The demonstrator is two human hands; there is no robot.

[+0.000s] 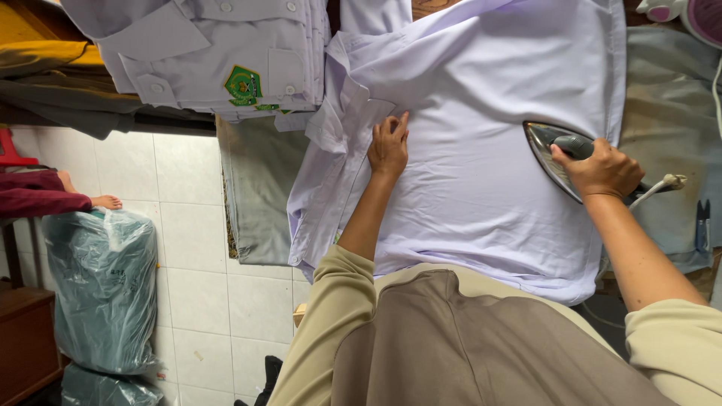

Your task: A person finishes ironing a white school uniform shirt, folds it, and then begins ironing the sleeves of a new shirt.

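Right hand [602, 169] closed around the dark handle of an iron [553, 154], soleplate resting on a pale lilac shirt [481, 150] — soft, light, likely to slide and wrinkle. Left hand [388, 145] open, fingers pressing the cloth flat beside the placket. Beyond the hands — stack of folded shirts [218, 56].

open shirt [481, 188] centre, folded stack [218, 56] beyond left

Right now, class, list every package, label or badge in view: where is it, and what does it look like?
Embroidered badge: on the top folded shirt of the stack, upper left; five-sided, green with yellow edging.
Bagged bundle: on the tiled floor at left; bulky, in translucent green plastic.
Second bag: below it, partly cut off; same plastic.
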